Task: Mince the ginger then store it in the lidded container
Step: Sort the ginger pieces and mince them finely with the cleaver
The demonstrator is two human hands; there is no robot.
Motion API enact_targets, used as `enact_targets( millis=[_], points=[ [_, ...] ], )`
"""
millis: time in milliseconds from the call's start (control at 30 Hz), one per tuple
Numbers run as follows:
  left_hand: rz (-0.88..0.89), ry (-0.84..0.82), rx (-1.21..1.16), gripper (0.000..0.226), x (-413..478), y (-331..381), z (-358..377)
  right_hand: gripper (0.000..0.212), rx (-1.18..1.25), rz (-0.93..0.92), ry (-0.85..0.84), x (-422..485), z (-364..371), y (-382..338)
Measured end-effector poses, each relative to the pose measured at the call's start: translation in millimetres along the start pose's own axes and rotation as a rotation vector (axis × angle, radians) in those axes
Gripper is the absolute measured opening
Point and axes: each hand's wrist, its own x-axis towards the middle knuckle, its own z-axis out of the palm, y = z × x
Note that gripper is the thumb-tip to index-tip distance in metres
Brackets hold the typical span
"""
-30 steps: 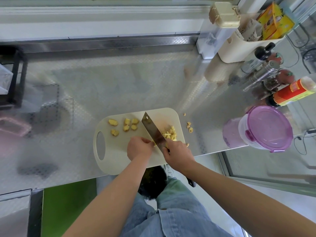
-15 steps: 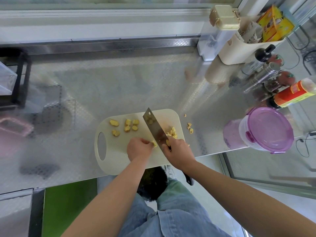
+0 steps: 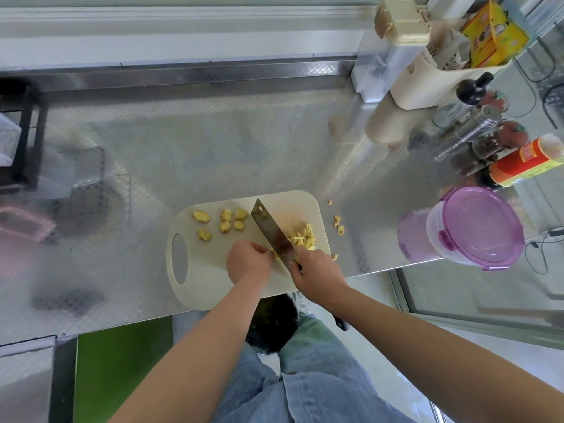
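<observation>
Your left hand [image 3: 248, 262] covers the ginger piece [image 3: 276, 254] being cut. Only a sliver of yellow shows between its fingertips and the blade, so you cannot judge its shape. Your right hand [image 3: 317, 274] hides nearly all of the handle of the knife [image 3: 273, 233]; just the dark butt end pokes out below your wrist, past the counter edge. Whether the cutting edge is down on the cutting board [image 3: 210, 279] cannot be told from this angle.

Your left fingers are curled tight, knuckles up, pinning that piece to the board right against the flat of the blade. Your right hand is wrapped firmly round the handle, and the blade runs away from you with its tip slanting to the left.

The minced ginger [image 3: 303, 238] lies in a small heap on the board just right of the blade. The ginger slices [image 3: 225, 222] sit uncut on the far left part of the board, apart from your hands. A few stray bits [image 3: 337, 224] lie on the metal counter [image 3: 213, 148] just off the board's right edge. The container [image 3: 476, 227], with its purple lid on, stands well to the right near the counter's front edge. Behind it are a red-labelled bottle [image 3: 525, 161] and a cream caddy [image 3: 427, 80].
</observation>
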Motion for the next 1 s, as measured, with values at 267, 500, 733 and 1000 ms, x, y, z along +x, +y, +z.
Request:
enact_targets(
  millis=[267, 500, 733, 1000],
  points=[
    [0.018, 0.007, 0.026, 0.009, -1.6, -1.1, -0.7, 0.021, 0.058, 0.060, 0.097, 3.9, 1.4, -1.8],
    [0.017, 0.009, 0.008, 0.009, -1.6, -1.1, -0.6, 0.021, 0.038, -0.007, 0.053, -3.4, -2.0, -1.0],
    [0.003, 0.002, -0.005, 0.010, -1.1, -1.7, -0.5, 0.018, 0.020, 0.002, 0.018, -4.2, -1.7, -3.2],
    [0.010, -0.003, 0.016, 0.011, -2.1, 0.5, -2.1, 0.018, 0.025, 0.051, 0.063, 2.7, 6.4, -8.6]
  ],
)
